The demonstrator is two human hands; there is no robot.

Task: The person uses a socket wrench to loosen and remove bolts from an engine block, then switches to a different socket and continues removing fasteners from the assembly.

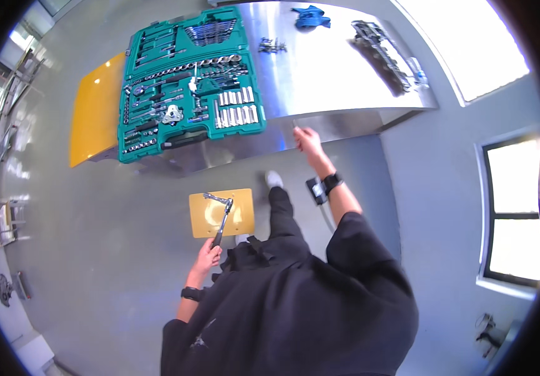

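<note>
My left hand is closed round the dark handle of a ratchet wrench. A silver extension sticks out sideways from the ratchet's head. Below it on the floor is a yellow stool top. My right hand is raised at the near edge of the steel workbench, its fingers pinched. Something small and thin shows at the fingertips, too small to name. Left of that hand, an open green tool case holds sockets, ratchets and wrenches in their slots.
A blue cloth, a pile of small bolts and a dark metal engine part lie on the bench. A yellow panel stands left of the case. Beside my right wrist is a black box with a cable.
</note>
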